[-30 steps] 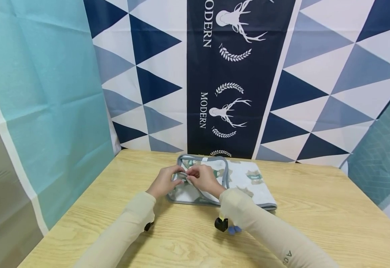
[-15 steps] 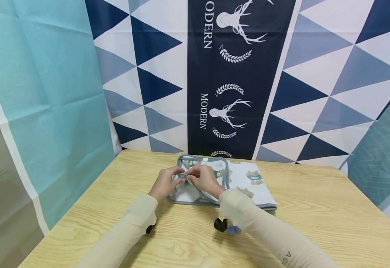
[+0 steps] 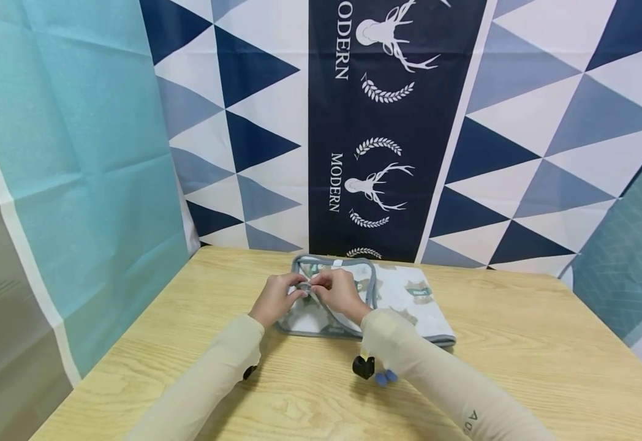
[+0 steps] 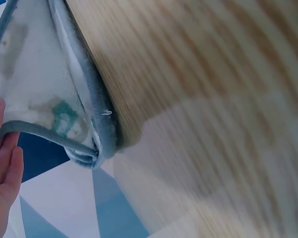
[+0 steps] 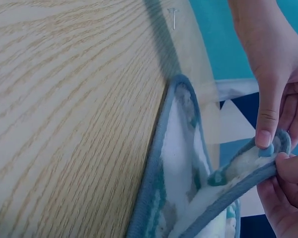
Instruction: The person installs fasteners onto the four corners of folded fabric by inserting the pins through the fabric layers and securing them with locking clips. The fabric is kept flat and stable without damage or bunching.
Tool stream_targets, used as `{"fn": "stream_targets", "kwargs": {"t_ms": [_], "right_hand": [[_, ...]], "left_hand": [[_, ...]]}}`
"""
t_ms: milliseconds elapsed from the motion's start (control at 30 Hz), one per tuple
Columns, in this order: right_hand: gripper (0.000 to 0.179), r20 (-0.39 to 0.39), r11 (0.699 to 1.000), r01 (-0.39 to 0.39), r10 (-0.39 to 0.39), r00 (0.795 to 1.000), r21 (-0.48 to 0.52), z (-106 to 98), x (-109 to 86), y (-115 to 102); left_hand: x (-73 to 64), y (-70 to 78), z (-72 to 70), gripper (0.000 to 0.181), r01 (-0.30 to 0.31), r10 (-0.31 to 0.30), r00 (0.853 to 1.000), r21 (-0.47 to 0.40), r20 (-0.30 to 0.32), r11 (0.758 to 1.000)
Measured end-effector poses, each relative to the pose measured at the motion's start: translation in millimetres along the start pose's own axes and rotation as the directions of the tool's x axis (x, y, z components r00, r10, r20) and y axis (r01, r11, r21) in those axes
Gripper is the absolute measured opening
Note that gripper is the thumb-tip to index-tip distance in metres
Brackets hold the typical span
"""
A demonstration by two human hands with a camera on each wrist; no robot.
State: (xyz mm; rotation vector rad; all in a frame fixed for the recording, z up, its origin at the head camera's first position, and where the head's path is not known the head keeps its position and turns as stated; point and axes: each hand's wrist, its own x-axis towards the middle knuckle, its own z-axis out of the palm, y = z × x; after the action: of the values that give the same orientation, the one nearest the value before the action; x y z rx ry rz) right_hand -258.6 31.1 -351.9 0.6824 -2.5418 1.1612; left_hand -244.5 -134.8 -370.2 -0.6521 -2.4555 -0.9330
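A folded white cloth mat point(image 3: 409, 297) with grey-blue bound edges and brown and green prints lies near the back of the table. My left hand point(image 3: 277, 299) pinches a raised corner of it, thumb on one face. From the other side, my right hand point(image 3: 340, 291) pinches the same corner, the fingertips of both hands close together. In the right wrist view, the lifted corner point(image 5: 258, 163) bends up between the left thumb and the right fingers. The left wrist view has the left hand point(image 4: 2, 168) at the bound edge, partly cut off by the frame.
The wooden table point(image 3: 299, 392) meets a patterned backdrop point(image 3: 260, 122) behind and a turquoise curtain point(image 3: 100, 171) at left. A black wrist device point(image 3: 363, 367) with a blue piece point(image 3: 386, 378) hangs under the right sleeve point(image 3: 437, 380). A small white tag point(image 3: 337, 263) sits on the mat's far edge.
Both hands keep to the same corner of the mat. The left hand and forearm have shifted slightly to the right, and the fingertips have changed position a little on the bound edge.
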Motion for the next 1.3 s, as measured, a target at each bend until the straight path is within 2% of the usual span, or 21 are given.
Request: {"fn": "stream_targets", "kwargs": {"t_ms": [100,267,433,600,800,900,1100,1200,1300], "right_hand": [[0.007,-0.006,1.0,-0.006,0.006,1.0,0.007,1,1.0,0],[0.007,-0.009,0.999,0.034,-0.034,0.999,-0.009,3,-0.8,2],[0.007,-0.009,0.999,0.051,-0.051,0.999,-0.011,4,-2.0,4],[0.006,0.03,0.999,0.052,-0.052,0.998,-0.016,1,-0.3,4],[0.006,0.061,0.999,0.021,-0.023,0.998,0.032,-6,-2.5,5],[0.008,0.076,0.999,-0.018,0.015,0.997,0.039,-17,-7.4,10],[0.011,0.139,1.0,-0.013,0.017,0.99,-0.023,-52,-26.5,22],[0.01,0.213,0.997,0.02,-0.003,0.977,-0.077,-71,-35.7,27],[0.009,0.311,0.988,0.109,-0.069,0.948,-0.113,-86,-42.2,29]], "left_hand": [[2.1,-0.4,-0.4,0.014,-0.004,0.004,1.0,-0.003,-0.005,1.0],[3.6,-1.6,-1.1,0.005,0.002,-0.002,1.0,-0.001,-0.014,1.0],[2.9,-4.5,0.0,0.009,0.012,-0.012,1.0,-0.015,0.001,1.0],[2.4,-6.3,-1.6,0.019,0.001,0.0,0.999,-0.032,0.044,0.999],[2.4,-6.3,-1.8,0.015,0.003,0.0,0.998,-0.044,0.061,0.999],[3.1,-7.4,-0.6,0.012,0.006,-0.003,0.999,-0.053,0.054,0.999],[1.6,-11.9,1.5,0.008,0.006,-0.003,0.999,-0.078,0.051,0.997],[-0.6,-13.2,1.4,0.008,0.022,-0.017,0.998,-0.087,0.06,0.996],[-1.8,-14.0,0.0,0.009,0.034,-0.029,0.998,-0.08,0.056,0.996]]}}
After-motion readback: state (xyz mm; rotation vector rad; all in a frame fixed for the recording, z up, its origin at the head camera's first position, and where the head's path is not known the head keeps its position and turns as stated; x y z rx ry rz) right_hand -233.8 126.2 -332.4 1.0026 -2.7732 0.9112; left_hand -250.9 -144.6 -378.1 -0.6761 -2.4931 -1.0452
